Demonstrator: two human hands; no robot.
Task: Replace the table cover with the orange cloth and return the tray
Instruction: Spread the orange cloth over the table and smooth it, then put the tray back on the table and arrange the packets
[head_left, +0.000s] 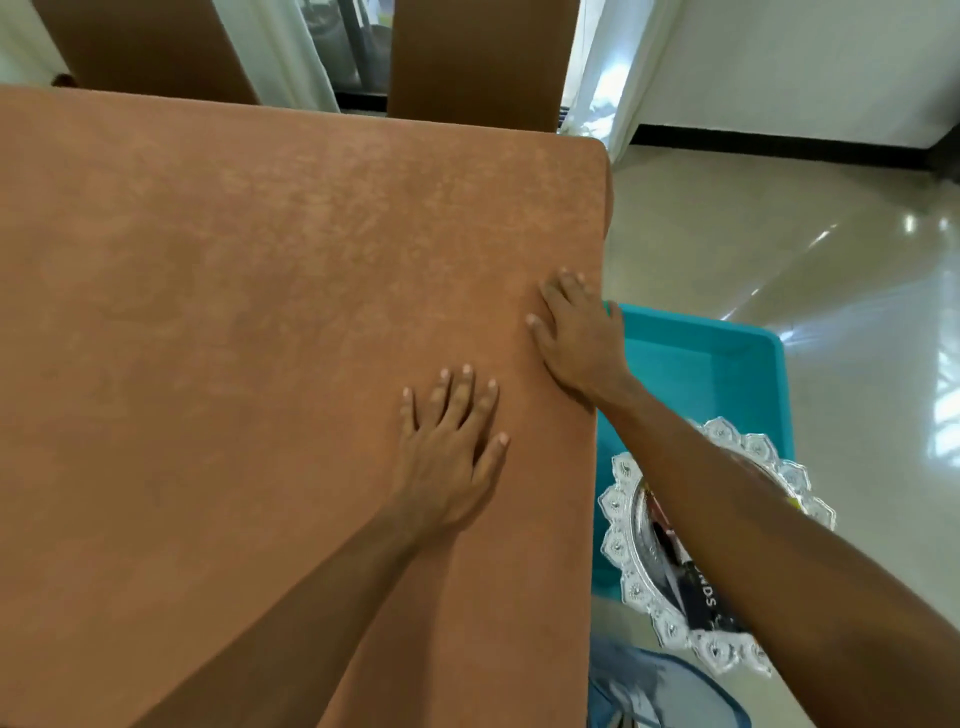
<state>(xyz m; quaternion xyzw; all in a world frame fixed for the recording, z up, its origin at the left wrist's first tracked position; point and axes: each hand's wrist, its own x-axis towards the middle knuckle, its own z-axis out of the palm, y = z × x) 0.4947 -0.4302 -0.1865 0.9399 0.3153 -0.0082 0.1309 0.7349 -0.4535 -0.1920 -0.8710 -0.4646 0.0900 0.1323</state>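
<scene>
A: What's closest to the lens?

B: The two bare forearms, reaching in from the bottom. The right one crosses over a tray (618, 545) that sits off the surface, past its right edge, low down.

A: What sort of tray?

B: Silvery metal, shiny, with a scalloped rim of small lobes, each with a bead-like stud. Something dark with white lettering lies in it, mostly hidden by the arm; I cannot tell what it is. The tray rests on the near corner of a teal plastic bin (727, 364), rectangular with rounded corners and smooth walls.

A: And the cloth?

B: The orange cloth (260, 312) covers the whole surface, flat, with a soft, suede-like nap that shows lighter and darker patches. It wraps over the rounded far right corner and hangs down the right edge.

A: The hands?

B: The left hand (452, 441) lies palm down on the cloth, fingers spread wide, holding nothing, a little in from the right edge. The right hand (576, 338) is flat too, fingers loosely apart, pressed on the cloth right at the right edge, with its wrist past the edge.

A: Anything beyond?

B: Two chair backs (478, 62) in the same orange fabric at the far edge, white curtains (291, 52), and a glossy pale floor (779, 234).
</scene>
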